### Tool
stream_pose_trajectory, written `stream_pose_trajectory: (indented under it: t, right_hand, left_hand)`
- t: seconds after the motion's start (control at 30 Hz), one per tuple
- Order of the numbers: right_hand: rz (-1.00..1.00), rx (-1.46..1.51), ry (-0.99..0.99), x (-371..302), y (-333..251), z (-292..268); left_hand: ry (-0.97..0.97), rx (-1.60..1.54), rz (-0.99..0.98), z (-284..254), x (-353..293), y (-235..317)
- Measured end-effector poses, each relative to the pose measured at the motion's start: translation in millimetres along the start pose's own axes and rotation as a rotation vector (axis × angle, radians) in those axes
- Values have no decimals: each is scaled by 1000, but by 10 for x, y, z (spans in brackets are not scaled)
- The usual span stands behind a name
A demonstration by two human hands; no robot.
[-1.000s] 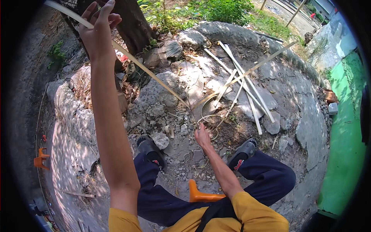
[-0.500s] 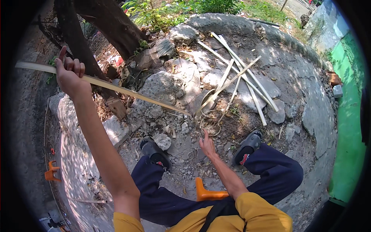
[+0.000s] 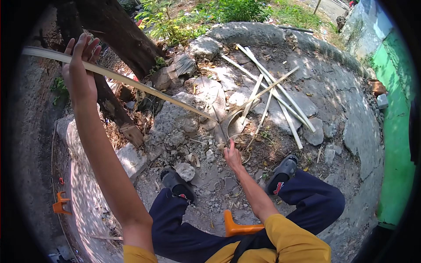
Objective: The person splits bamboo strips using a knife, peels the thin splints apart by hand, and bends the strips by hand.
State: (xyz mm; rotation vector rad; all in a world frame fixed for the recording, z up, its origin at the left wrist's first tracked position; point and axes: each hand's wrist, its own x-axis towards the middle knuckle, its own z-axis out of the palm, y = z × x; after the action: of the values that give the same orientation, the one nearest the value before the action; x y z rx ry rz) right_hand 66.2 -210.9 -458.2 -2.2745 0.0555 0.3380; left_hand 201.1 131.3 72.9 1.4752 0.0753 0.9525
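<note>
A long pale bamboo strip [image 3: 144, 88] slants from the upper left toward the middle. My left hand [image 3: 82, 72] is raised at its far left part, palm against the strip, fingers stretched up and apart. Low in the middle, my right hand [image 3: 233, 158] is closed on a thin dark knife [image 3: 223, 130], index finger pointing along it; its handle is hidden in the fist. The blade meets the strip's right end, where another bamboo length [image 3: 268, 90] runs off to the upper right. Thin curled shavings [image 3: 252, 136] lie beside the blade.
Several cut bamboo strips [image 3: 287, 97] lie crossed on broken concrete at the right. Tree trunks [image 3: 127, 39] and rough rocks [image 3: 169, 116] stand at the left. An orange stool [image 3: 241, 229] is beneath me, between my sandalled feet. A green wall [image 3: 397, 131] borders the right.
My left hand has gone from curled round the strip to fingers stretched out, and the strip bows more. My right hand has shifted slightly up and left with the knife.
</note>
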Motion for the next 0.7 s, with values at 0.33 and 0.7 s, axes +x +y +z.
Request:
stream_pose_trajectory:
  t: [0.33, 0.7]
  right_hand:
    - [-69, 31, 67, -226, 265, 59]
    - [-81, 54, 0, -345, 381, 43]
  left_hand:
    - [95, -85, -78, -118, -33, -121]
    - [129, -128, -92, -445, 4, -270]
